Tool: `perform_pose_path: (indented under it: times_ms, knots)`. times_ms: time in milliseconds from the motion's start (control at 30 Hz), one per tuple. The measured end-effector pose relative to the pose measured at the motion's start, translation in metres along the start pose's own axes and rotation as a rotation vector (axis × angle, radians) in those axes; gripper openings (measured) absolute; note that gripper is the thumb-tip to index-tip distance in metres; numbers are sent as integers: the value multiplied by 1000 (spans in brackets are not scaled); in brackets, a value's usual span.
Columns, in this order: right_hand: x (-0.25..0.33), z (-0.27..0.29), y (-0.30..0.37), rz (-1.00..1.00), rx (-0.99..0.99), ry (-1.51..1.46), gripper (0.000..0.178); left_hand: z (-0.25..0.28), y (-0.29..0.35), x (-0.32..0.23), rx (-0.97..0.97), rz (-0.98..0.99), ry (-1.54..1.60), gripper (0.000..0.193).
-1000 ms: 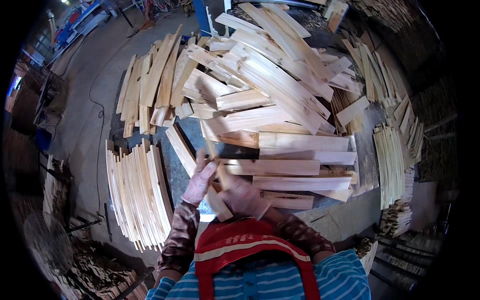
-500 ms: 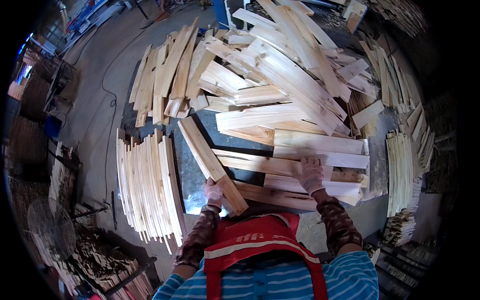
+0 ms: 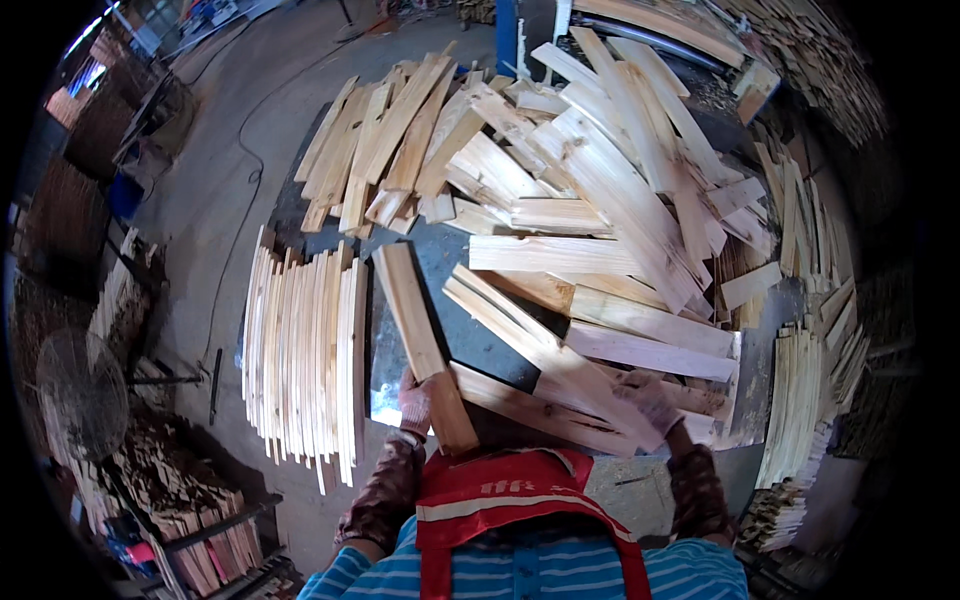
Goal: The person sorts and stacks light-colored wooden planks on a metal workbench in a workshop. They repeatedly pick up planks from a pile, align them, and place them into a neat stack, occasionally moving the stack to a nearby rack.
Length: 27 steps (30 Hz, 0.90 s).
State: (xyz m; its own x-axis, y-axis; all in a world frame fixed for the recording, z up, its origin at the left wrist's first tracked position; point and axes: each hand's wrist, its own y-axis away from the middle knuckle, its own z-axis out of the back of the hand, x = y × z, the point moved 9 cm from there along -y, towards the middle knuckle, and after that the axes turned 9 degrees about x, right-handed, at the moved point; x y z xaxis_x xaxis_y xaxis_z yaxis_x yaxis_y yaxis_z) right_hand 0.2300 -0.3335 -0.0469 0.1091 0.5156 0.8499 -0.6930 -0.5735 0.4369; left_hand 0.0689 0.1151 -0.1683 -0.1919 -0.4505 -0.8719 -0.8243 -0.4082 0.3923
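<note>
My left hand (image 3: 415,402), in a pale work glove, is closed on the near part of a narrow stack of wooden boards (image 3: 408,310) that slants away from me across the dark table. My right hand (image 3: 650,402), gloved too and smeared by motion, grips the near right end of another wooden board (image 3: 530,335). That board lies at a slant, its far end pointing up and left, and a second narrow piece seems to run along it. Beneath it is a pale plank (image 3: 540,405), with more planks under and around my right hand.
A large jumbled pile of boards (image 3: 600,170) covers the table's far side. On the left stands a row of slats on edge (image 3: 305,350). Further slats (image 3: 795,390) are stacked at the right. A caged fan (image 3: 82,395) stands on the left, and a cable (image 3: 240,160) crosses the floor.
My right hand has moved nearer to me and slightly right, and the board in it has swung from nearly level to a slant. The left stack has turned slightly more upright.
</note>
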Motion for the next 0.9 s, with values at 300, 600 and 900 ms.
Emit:
perform_pose_path:
  times_ms: [300,600,900]
  knots:
    - [117,-233,-71,129,15,641,23,-18,-9,-18,60,46,26,66]
    - [7,-125,4,43,-198,1176,59,-10,-41,-5,90,46,-88,63]
    - [-36,-51,24,-137,-304,1144,54,5,-37,-63,88,49,-214,52]
